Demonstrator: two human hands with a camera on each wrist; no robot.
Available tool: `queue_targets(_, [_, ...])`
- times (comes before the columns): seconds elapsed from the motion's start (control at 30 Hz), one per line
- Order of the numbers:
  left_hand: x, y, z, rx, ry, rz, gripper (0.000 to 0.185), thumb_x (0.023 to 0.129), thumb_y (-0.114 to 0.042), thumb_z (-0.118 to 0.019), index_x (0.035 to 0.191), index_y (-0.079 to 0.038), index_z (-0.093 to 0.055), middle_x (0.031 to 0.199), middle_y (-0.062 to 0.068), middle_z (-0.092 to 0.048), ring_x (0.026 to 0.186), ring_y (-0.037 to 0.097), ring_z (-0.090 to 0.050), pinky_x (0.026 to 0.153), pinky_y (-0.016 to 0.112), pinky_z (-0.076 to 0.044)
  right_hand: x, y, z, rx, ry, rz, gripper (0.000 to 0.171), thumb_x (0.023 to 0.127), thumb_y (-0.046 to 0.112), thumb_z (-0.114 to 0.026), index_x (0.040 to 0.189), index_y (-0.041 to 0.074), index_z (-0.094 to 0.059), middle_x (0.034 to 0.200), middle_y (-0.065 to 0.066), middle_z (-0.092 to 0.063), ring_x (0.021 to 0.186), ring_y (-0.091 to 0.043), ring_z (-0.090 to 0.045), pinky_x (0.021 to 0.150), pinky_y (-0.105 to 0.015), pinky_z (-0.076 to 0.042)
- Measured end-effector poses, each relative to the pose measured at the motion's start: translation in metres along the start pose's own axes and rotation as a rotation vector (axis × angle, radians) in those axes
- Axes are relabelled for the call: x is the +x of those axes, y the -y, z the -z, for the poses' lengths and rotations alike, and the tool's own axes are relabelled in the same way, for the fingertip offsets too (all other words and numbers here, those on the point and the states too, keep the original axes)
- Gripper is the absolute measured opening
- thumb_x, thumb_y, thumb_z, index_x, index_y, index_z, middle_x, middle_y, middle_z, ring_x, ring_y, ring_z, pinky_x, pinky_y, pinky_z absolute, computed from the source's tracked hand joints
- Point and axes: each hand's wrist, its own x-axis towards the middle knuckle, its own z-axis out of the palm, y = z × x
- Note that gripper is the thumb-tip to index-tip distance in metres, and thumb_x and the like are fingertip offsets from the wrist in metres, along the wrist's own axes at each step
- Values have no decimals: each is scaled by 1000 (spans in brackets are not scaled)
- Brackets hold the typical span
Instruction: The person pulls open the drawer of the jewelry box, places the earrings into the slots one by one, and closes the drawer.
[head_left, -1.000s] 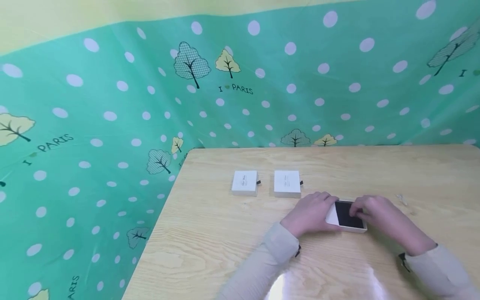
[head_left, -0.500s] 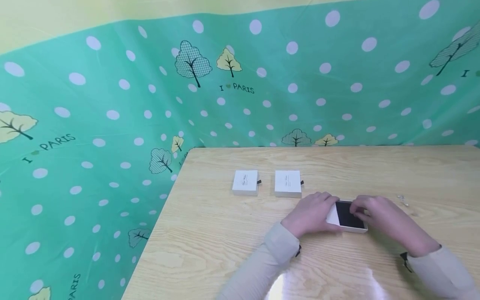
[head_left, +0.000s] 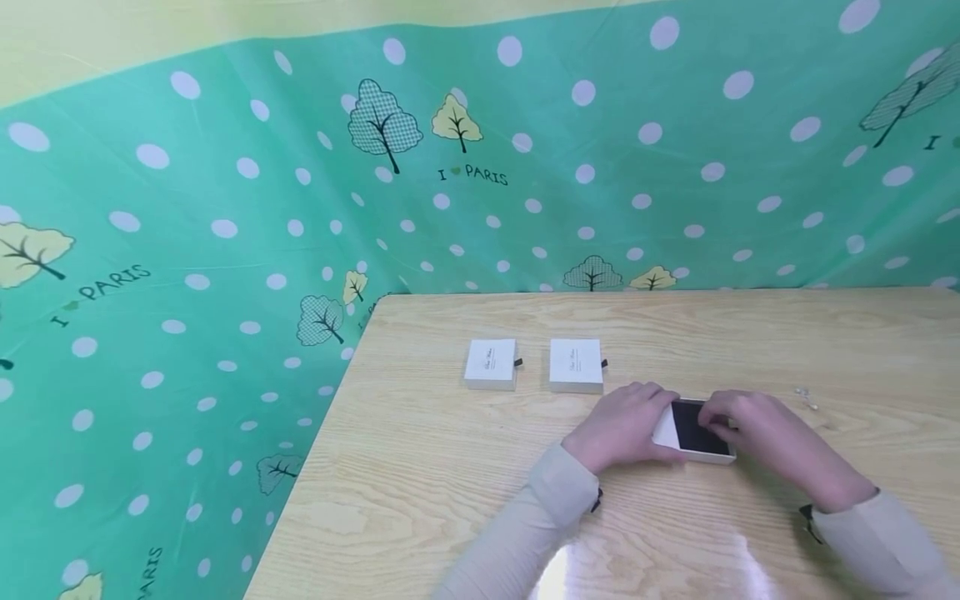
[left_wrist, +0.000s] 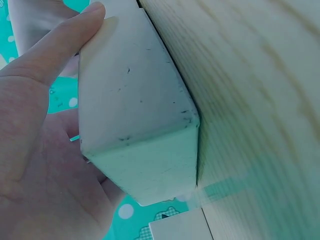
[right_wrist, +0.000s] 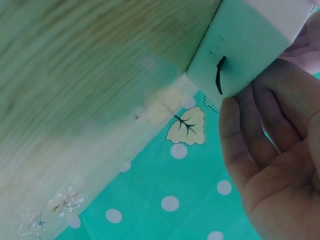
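A white box (head_left: 664, 432) with its drawer slid out lies on the wooden table, the drawer's black lining (head_left: 690, 427) facing up. My left hand (head_left: 624, 425) grips the box's left end, thumb along the near side and fingers over the far side. In the left wrist view the thumb presses on the scuffed box wall (left_wrist: 135, 95). My right hand (head_left: 750, 421) bends over the drawer, thumb and fingertips close together at the black lining; I cannot tell whether they pinch anything. A black ribbon tab (right_wrist: 220, 75) shows on the drawer's end in the right wrist view.
Two closed white boxes with dark ribbon tabs, a left one (head_left: 490, 364) and a right one (head_left: 575, 365), stand behind my left hand. Small shiny jewellery pieces (head_left: 806, 398) lie to the right, beyond my right hand. A green dotted cloth (head_left: 525, 208) hangs behind the table.
Both hands stay in place at the box. Only slight shifts of the right fingers and of the head view show.
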Motion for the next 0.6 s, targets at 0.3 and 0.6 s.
queue_targets(0.3, [0,0,0,7,-3,-3,85,78,-71,-69,145,-23,-48,133,-12,-55,113,2,-52,94,15,-43,-2,0,6,13,-46,0,16,73,2,-83,81,13,-75,81,2,-72,74,-19,-68,67,-41,-57])
queue_targets(0.6, [0,-1,1,-3,8,6,86,77,-70,-70,146,-23,-47,135,-12,-54,116,2,-52,96,15,-43,-4,-7,19,9,-48,-49,13,77,2,-78,89,8,-75,88,-6,-74,82,-29,-71,73,-49,-58])
